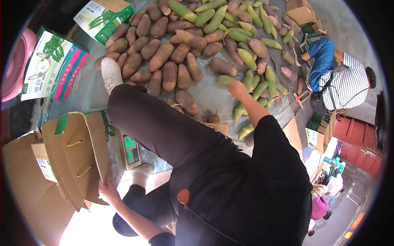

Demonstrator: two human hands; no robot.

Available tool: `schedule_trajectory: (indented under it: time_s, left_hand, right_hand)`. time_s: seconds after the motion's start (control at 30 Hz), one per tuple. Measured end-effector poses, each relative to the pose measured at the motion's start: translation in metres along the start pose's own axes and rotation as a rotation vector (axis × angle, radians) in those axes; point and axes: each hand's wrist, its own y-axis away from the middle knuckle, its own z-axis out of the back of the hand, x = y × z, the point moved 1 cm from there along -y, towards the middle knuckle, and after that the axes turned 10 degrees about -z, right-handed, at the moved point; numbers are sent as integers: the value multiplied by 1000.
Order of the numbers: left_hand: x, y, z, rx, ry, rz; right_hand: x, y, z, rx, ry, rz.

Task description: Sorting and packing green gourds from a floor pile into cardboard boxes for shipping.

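Note:
My left hand (107, 192) grips the lower edge of an open cardboard box (74, 143), which has yellow cord handles and a green tab. Next to this box is a scale with a lit green display (130, 149). Out over the produce pile, my right hand (237, 88) is closed at the end of a green radish (224, 79); its fingertips are hidden. More green radishes (271, 80) lie just to the right of that hand. Reddish-brown radishes (169, 76) are heaped to the left and beyond it.
Printed cartons (102, 20) stand at the far left, near a pink basin (24, 61). A person in a striped shirt (347, 84) crouches at the right beside open boxes (322, 131). Other people (320, 207) are farther right. My shoe (111, 74) rests against the pile.

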Motion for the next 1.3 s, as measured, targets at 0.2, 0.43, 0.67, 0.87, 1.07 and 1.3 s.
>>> schedule_trajectory:
  time_s: [0.2,0.43,0.67,0.87,1.07,1.3]
  left_hand:
    - [-10,-5,-3,83,-89,80]
    - [-9,-4,-1,71,-62,100]
    - [-14,-6,-3,61,6,158]
    - [-8,-4,-4,45,-52,152]
    - [-17,-7,-3,63,-77,136]
    - [3,4,-9,37,-85,156]
  right_hand:
    - [-170,25,-44,233,355,-153]
    - [-142,16,-34,-60,-775,-773]
    - [-76,3,8,-55,-918,-1119]
    - [-93,-14,-13,-29,-1259,-1256]
    - [-113,-13,-46,367,-1731,-1020]
    - [-68,18,-31,432,-1823,-871]
